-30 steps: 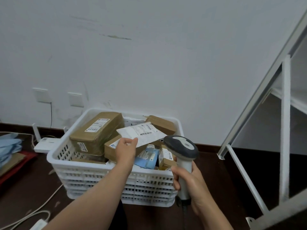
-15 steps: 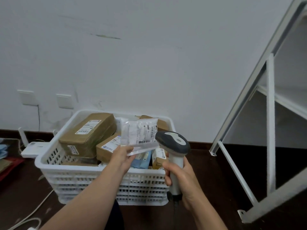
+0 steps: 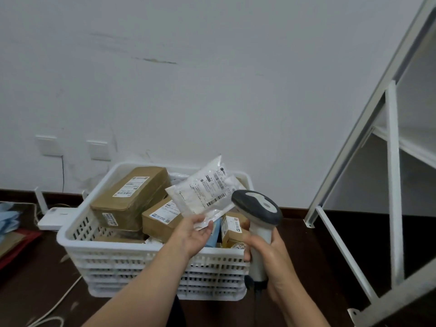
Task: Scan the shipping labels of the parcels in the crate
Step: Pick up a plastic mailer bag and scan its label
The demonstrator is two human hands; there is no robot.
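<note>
Overhead and behind, a plain white wall [image 3: 212,90] with a faint scuff fills most of the view, meeting a dark brown floor [image 3: 35,291]. At the right a white metal shelf frame [image 3: 391,185] leans across the picture. On the floor against the wall sits a white plastic crate [image 3: 122,263] with slotted sides, heaped with parcels. The biggest is a long brown cardboard box [image 3: 129,197], tilted, its labelled top facing up and its long axis running toward the wall; smaller brown boxes [image 3: 162,218] lie beside it.

Above the crate's near right part, the left hand [image 3: 193,234] pinches the lower edge of a flat, crinkled white plastic mailer [image 3: 205,192]. The mailer slants up and to the right, printed label and barcode facing the camera. Just right of it, the right hand [image 3: 269,256] is wrapped around the white handle of a handheld scanner [image 3: 258,208], whose grey rounded head points toward the mailer's barcode.
</note>
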